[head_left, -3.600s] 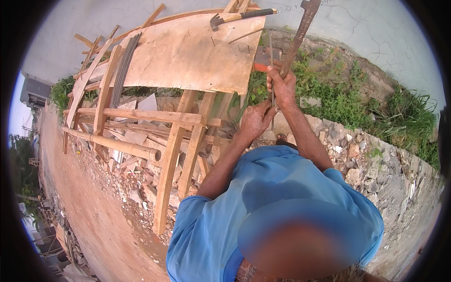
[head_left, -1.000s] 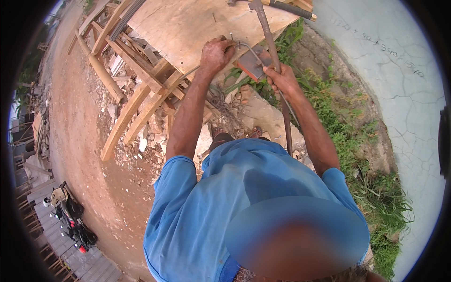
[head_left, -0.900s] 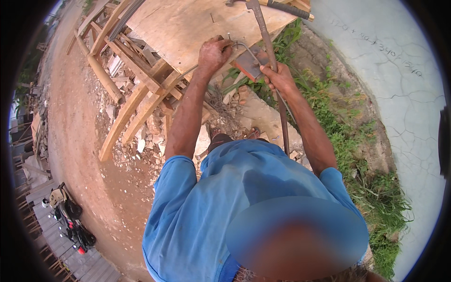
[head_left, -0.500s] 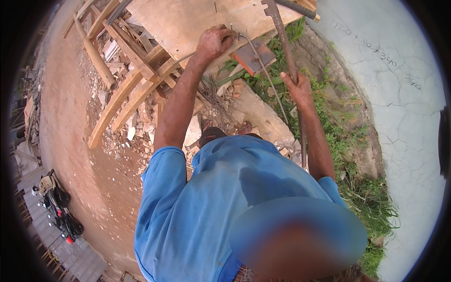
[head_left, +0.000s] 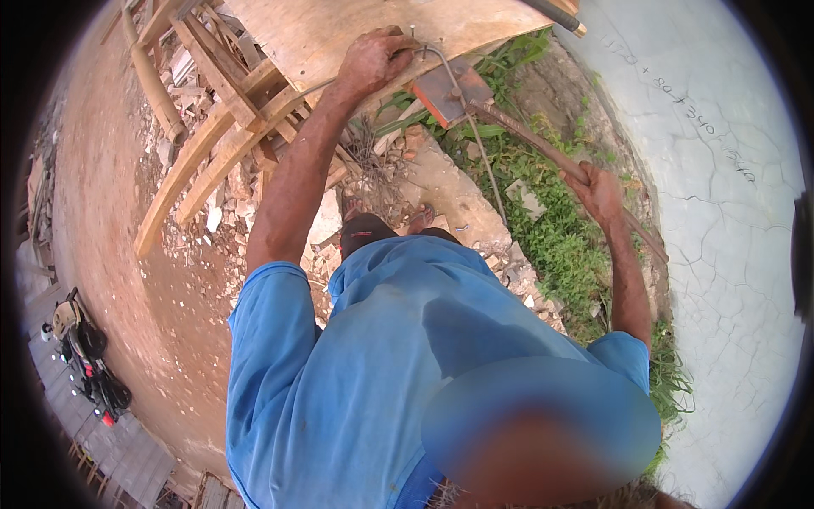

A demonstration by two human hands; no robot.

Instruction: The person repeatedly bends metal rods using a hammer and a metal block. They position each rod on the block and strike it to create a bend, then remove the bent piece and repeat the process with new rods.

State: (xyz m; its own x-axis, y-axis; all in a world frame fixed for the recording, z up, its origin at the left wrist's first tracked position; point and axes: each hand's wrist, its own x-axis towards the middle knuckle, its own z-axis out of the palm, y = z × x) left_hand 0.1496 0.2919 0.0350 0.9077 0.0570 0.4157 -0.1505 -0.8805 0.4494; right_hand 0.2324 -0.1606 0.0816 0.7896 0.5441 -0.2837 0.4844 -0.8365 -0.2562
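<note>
A thin steel rod (head_left: 486,161) lies across the edge of the plywood board (head_left: 305,34), bends sharply beside an upright nail, and slants down towards me. My left hand (head_left: 373,64) is closed on the rod just left of that bend and presses it to the board. In my closed right hand (head_left: 598,193) is a long rusty bending bar (head_left: 543,148), held aslant. Its notched head meets the rod beside a grey block with an orange-red side (head_left: 449,92) at the board's edge. My left palm hides part of the rod.
Curved timber pieces (head_left: 203,161) and a wooden frame stand left of the board above broken rubble. A dark ribbed bar (head_left: 555,15) lies at the board's far right. Green weeds (head_left: 551,237) border a cracked pale wall (head_left: 721,170). A motorbike (head_left: 89,356) stands at far left.
The bending bar has swung from nearly upright to a slant, its head coming down onto the rod. My right hand has moved right and nearer. My left hand keeps its hold.
</note>
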